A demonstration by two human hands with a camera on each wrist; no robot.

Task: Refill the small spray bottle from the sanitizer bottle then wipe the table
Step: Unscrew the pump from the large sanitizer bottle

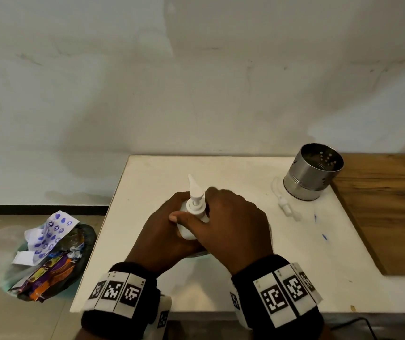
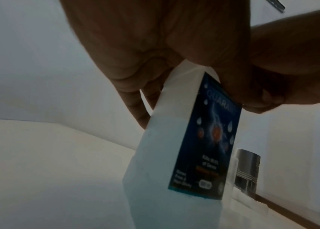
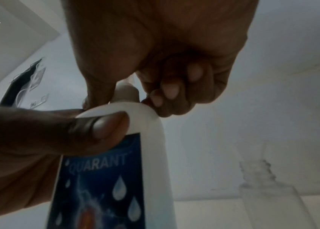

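A white table point(image 1: 233, 168) stands against a pale wall. Near the table's middle, toward its left edge, a white sanitizer bottle point(image 1: 189, 231) with a blue label stands upright. The left hand point(image 1: 162, 236) wraps around its body, thumb pressed on the shoulder. The right hand point(image 1: 231, 229) pinches the collar of the pump top point(image 1: 195, 201) between thumb and curled fingers. A small clear spray bottle point(image 3: 269, 201), uncapped, stands just beside it. A steel canister point(image 1: 313, 171) sits at the far right edge.
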